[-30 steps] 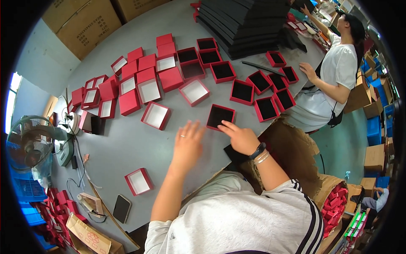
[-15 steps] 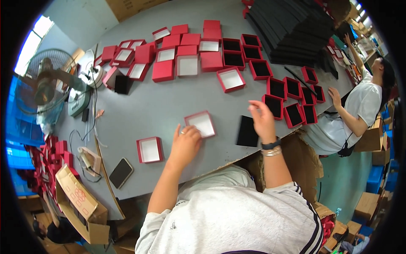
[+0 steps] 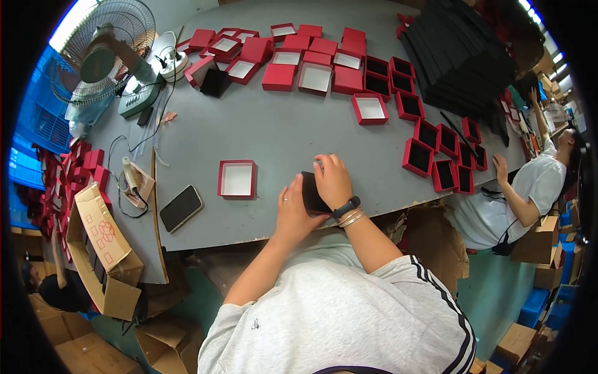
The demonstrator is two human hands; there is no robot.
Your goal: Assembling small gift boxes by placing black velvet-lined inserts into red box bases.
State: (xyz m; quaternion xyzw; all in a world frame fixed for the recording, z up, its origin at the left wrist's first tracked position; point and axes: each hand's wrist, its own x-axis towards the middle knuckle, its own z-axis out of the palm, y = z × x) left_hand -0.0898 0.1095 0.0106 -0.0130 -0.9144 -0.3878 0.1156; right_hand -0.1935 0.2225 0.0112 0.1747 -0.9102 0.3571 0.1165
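Observation:
Near the table's front edge, my left hand [image 3: 295, 212] and my right hand [image 3: 334, 184] come together around a black pad [image 3: 314, 198]. My left fingers and thumb grip its left and near sides. On its far right side, my right fingers curl over it. The red box that was under my left hand is almost wholly hidden by the pad and hands, so I cannot tell how far the pad sits inside it. To the left, an open red box [image 3: 237, 179] with a white inside lies apart from both hands.
Red boxes with white insides [image 3: 314, 77] crowd the far side; several black-lined boxes [image 3: 418, 156] stand at right. Behind them rises a stack of black sheets [image 3: 461, 56]. A phone [image 3: 181, 209], fan [image 3: 103, 59] and cables are at left. A person [image 3: 542, 171] sits at right.
The black pad has moved left from the table at my right, carried to my left hand. Both hands now meet on it. The view has shifted, so the table appears displaced.

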